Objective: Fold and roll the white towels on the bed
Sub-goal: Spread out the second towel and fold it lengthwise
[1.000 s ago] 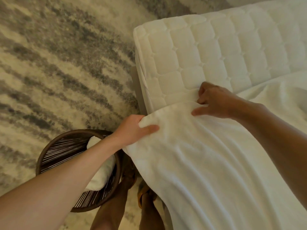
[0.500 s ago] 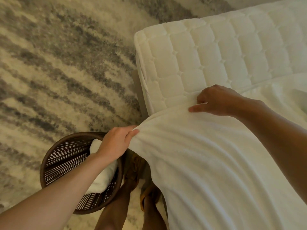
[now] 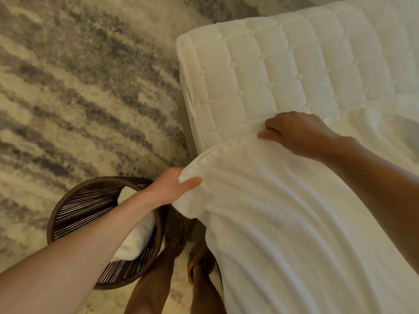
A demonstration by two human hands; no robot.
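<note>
Quilted mattress [image 3: 294, 64], rumpled white towel [image 3: 294, 223], left hand [image 3: 174, 186] and right hand [image 3: 294, 132] pinching its hemmed edge

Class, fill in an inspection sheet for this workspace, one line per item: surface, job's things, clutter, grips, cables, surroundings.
Surface: quilted white mattress, bare at its corner.
Job's things: white towel spread over the bed's edge, creased; second towel lying in the basket.
Clutter: nothing seen.
Grips: left hand grips the white towel's corner, off the mattress side; right hand pinches its far edge on the mattress.
Cables: nothing seen.
Surroundings: dark woven basket on the floor beside the bed; grey and cream rug; person's feet by the bed.
</note>
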